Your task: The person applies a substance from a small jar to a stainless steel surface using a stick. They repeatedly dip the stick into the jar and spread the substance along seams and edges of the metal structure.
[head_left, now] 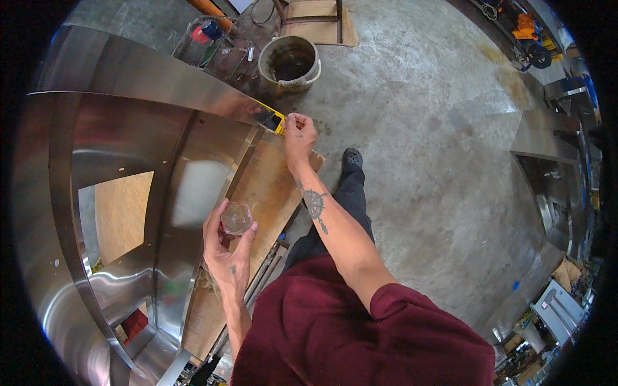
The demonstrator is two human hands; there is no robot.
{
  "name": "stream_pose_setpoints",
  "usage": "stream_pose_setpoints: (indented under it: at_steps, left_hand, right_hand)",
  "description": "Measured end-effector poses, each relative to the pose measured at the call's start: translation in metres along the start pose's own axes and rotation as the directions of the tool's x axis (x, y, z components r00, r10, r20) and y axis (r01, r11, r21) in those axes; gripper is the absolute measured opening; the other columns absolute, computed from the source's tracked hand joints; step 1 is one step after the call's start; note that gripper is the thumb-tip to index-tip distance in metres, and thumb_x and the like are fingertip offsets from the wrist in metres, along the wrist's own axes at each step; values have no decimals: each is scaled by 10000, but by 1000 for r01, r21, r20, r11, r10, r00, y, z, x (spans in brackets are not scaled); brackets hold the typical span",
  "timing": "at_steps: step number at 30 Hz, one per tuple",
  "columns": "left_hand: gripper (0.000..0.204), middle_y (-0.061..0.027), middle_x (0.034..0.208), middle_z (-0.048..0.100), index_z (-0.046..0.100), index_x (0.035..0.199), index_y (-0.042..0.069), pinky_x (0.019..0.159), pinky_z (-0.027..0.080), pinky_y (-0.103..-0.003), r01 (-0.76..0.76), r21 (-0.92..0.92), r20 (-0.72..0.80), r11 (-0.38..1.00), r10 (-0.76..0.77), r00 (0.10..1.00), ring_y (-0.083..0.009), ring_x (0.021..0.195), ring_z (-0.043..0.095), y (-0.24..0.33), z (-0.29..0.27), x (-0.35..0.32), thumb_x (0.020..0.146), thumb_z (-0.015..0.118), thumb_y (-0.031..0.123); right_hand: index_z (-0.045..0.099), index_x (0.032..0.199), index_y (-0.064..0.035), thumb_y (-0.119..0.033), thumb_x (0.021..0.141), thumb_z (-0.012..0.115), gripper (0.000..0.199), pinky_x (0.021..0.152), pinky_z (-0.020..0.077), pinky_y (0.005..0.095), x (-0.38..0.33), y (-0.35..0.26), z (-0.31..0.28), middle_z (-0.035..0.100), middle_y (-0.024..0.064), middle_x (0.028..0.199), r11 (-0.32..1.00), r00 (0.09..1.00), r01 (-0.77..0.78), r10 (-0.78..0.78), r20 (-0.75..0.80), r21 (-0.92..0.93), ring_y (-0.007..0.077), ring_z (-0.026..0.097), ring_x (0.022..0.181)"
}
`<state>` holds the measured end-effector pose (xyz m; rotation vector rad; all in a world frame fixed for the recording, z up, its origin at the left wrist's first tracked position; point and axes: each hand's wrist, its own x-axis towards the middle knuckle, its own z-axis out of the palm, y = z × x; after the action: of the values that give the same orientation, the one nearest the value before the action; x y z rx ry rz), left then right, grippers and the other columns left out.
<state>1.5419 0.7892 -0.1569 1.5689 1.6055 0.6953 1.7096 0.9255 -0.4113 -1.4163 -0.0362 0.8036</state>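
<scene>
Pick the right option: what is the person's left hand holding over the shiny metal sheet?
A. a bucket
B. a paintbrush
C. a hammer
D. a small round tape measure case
D: the left hand cups a small round tape measure case, while the right hand pinches the yellow tape at the edge of the metal sheet.
</scene>
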Motion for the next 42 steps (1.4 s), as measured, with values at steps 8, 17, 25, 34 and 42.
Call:
stream_pose_setpoints:
  at_steps: [8, 17, 25, 34, 42]
  left_hand:
    - [687, -102, 1418, 725, 610, 1595, 70, 1026, 608, -337, 4, 7, -8, 1000, -4, 1000, -183, 1187, 729, -6, 2, 5, 966, 879, 6]
    - [678, -109, 1481, 657, 625, 1577, 62, 1054, 627, -360, 32, -9, 5, 999, -32, 999, -207, 1259, 700, -4, 1, 6, 954, 889, 9]
    - [694, -120, 1458, 697, 591, 1602, 37, 1059, 599, -347, 10, -7, -1, 1000, -10, 1000, -201, 1230, 717, 1, 3, 7, 968, 870, -4]
    - [695, -118, 1458, 696, 589, 1605, 32, 1067, 598, -348, 11, 8, -3, 1000, -11, 1000, -199, 1239, 710, 1, 3, 7, 970, 868, -6]
    - [684, -116, 1426, 712, 600, 1602, 46, 1043, 600, -338, 18, -1, 9, 1000, -18, 1000, -187, 1205, 721, 3, 2, 7, 973, 867, 5]
  right_hand:
    - [706, 1170, 25, -213, 1115, 714, 244, 810, 595, 333, 8, -4, 8, 783, 87, 982, 1000, 999, 15, -16, 42, 17, 165, 759, 903]
    - [716, 1155, 19, -216, 1117, 712, 238, 834, 594, 336, 12, 4, 10, 785, 91, 988, 1000, 999, 18, -19, 41, 23, 170, 754, 893]
    - [719, 1171, 18, -227, 1116, 712, 251, 832, 580, 335, 13, -1, 9, 783, 89, 990, 1000, 999, 2, -3, 54, 16, 165, 742, 910]
    - [721, 1164, 20, -221, 1113, 721, 246, 788, 586, 330, 12, -2, 9, 790, 90, 1011, 1000, 998, 23, -23, 61, -7, 157, 750, 897]
    - [728, 1156, 7, -211, 1116, 713, 222, 777, 587, 322, 11, -3, 10, 788, 80, 973, 1000, 999, 12, -12, 31, -2, 157, 744, 858]
